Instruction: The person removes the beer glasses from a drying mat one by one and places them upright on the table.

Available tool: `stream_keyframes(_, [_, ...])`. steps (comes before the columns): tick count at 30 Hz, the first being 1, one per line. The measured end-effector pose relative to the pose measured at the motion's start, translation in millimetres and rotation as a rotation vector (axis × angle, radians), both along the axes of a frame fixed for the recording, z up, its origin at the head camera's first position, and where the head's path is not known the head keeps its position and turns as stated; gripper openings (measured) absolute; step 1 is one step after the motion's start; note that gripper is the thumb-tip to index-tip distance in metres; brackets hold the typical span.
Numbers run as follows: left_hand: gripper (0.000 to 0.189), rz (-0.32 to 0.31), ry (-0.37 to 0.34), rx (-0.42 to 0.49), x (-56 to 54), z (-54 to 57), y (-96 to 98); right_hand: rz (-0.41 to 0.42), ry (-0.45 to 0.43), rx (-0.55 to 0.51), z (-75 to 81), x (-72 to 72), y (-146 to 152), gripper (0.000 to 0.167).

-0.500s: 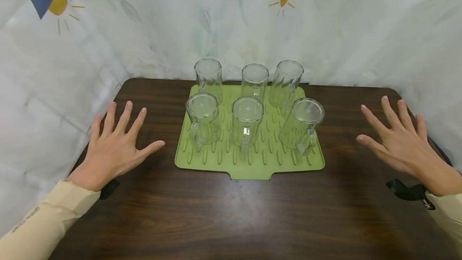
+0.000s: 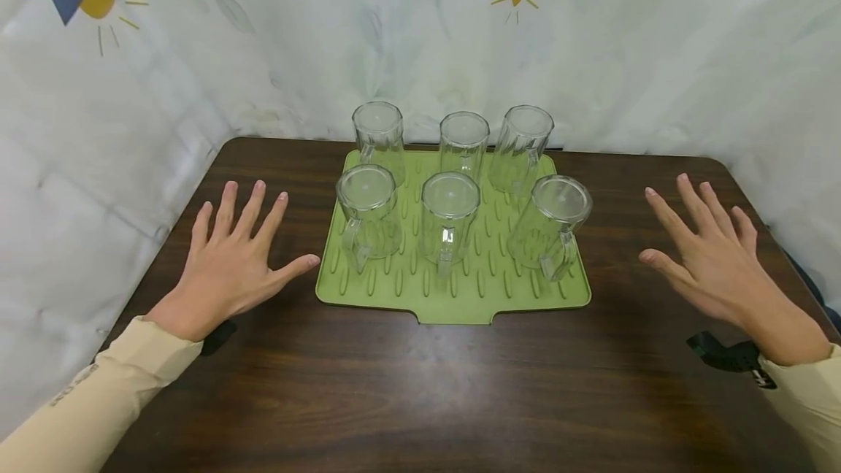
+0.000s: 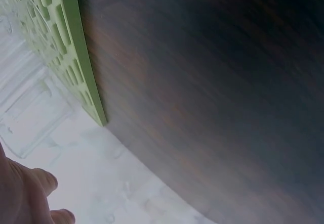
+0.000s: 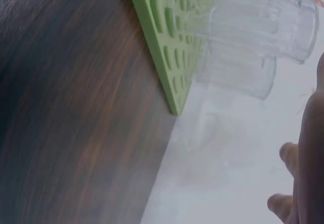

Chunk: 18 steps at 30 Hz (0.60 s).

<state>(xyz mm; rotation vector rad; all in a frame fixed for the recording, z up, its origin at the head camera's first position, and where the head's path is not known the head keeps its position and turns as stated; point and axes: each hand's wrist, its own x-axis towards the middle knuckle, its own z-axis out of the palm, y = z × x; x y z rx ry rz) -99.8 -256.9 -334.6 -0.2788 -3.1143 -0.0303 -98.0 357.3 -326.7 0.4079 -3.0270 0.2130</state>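
Observation:
My left hand [image 2: 226, 261] is spread over the table left of a green ridged mat [image 2: 453, 306], fingers straight and thumb toward the mat. On the other side, my right hand [image 2: 719, 268] is spread the same way, holding nothing. Clear glass mugs stand upside down on the mat in two rows of three. The front row has a left mug [image 2: 370, 221], a middle mug [image 2: 450, 210] and a right mug [image 2: 557, 221], handles toward me. Behind them are another left mug [image 2: 379, 130], middle mug [image 2: 464, 139] and right mug [image 2: 522, 143]. Each wrist view shows only some fingertips.
The dark wooden table [image 2: 407, 400] carries the mat near its back edge. A pale patterned cloth [image 2: 296, 57] hangs behind and along the sides. A black strap [image 2: 726, 352] sits at the right wrist.
Both hands have moved inward, toward the mat, the left one more. The mugs and mat keep their places, with a slight shift of the head view.

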Motion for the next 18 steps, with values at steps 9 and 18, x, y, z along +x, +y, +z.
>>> stream_keyframes(9, [0.105, -0.031, -0.002, 0.037, -0.9, -7.8, 8.1, 0.054, 0.107, -0.148, -8.3, 2.4, -14, 0.074])
stream_keyframes(18, [0.113, -0.054, -0.041, 0.031, -0.5, -15.5, 20.3, 0.118, 0.141, -0.406, -17.3, 6.6, -29, 0.065])
